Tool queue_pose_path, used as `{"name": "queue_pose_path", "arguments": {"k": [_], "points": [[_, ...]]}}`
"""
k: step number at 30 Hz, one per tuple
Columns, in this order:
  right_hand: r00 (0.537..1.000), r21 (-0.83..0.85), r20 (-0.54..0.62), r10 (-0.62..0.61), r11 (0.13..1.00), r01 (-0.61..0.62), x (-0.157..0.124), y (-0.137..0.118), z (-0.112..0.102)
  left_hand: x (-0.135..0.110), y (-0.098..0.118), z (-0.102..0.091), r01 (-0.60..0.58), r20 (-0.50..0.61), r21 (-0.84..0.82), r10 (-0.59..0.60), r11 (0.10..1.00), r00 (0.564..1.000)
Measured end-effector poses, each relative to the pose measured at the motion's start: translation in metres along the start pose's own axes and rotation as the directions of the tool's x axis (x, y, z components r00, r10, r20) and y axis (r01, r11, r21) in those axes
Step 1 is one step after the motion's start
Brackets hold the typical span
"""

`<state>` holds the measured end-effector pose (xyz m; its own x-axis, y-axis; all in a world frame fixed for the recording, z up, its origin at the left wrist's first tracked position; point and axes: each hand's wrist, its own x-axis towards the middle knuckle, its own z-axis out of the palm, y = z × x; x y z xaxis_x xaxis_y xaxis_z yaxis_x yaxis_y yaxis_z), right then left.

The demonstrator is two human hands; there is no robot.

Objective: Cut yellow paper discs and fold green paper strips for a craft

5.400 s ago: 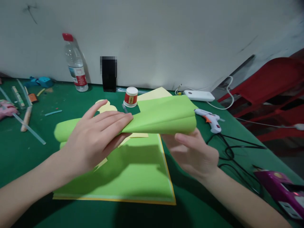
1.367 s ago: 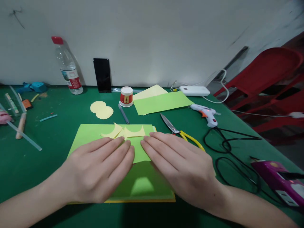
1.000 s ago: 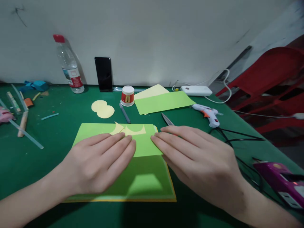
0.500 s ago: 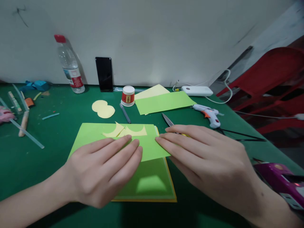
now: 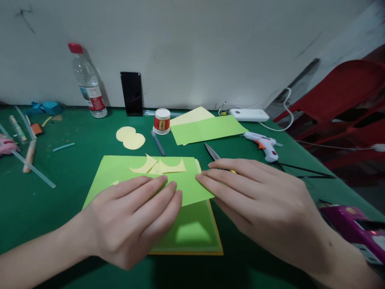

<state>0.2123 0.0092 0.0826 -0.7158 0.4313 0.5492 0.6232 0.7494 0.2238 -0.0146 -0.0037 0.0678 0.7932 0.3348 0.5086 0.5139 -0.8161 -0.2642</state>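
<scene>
A light green sheet of paper (image 5: 192, 188) lies across a stack of green and yellow sheets (image 5: 192, 241). My left hand (image 5: 129, 216) holds this paper near its middle, fingers together on top and thumb hidden beneath. At its right end my right hand (image 5: 255, 196) grips the same paper, with its thumb out of sight. Just beyond my left fingertips, pale yellow paper scraps (image 5: 173, 166) with curved cut edges lie on the green paper. A pair of scissors (image 5: 212, 151) sticks out from behind my right hand, its handle mostly covered.
Behind the stack are two yellow paper rounds (image 5: 134, 140), a grey marker (image 5: 158, 143), a paper cup (image 5: 161, 121) and another green sheet (image 5: 207, 130). A glue gun (image 5: 264, 145) and power strip (image 5: 249, 115) stand right. A bottle (image 5: 92, 94) and phone (image 5: 131, 94) lean against the wall.
My left hand has slid slightly right and toward me along the paper, uncovering a small yellow scrap at its left. My right hand has barely moved.
</scene>
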Motion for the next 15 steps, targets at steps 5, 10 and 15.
{"name": "queue_pose_path", "arguments": {"k": [5, 10, 15], "points": [[1.000, 0.026, 0.010, -0.013, 1.000, 0.013, 0.001, 0.002, 0.003, 0.000, -0.004, 0.000, -0.015, -0.019, -0.001, 0.015, 1.000, 1.000], [0.998, 0.105, 0.060, -0.014, 0.994, 0.008, 0.004, 0.012, 0.013, -0.001, -0.029, 0.001, -0.049, -0.042, 0.016, 0.050, 0.999, 0.998], [0.990, 0.201, 0.137, 0.032, 0.978, -0.059, 0.005, 0.019, 0.022, -0.004, -0.054, 0.004, 0.042, -0.037, -0.014, -0.042, 0.999, 0.998]]}}
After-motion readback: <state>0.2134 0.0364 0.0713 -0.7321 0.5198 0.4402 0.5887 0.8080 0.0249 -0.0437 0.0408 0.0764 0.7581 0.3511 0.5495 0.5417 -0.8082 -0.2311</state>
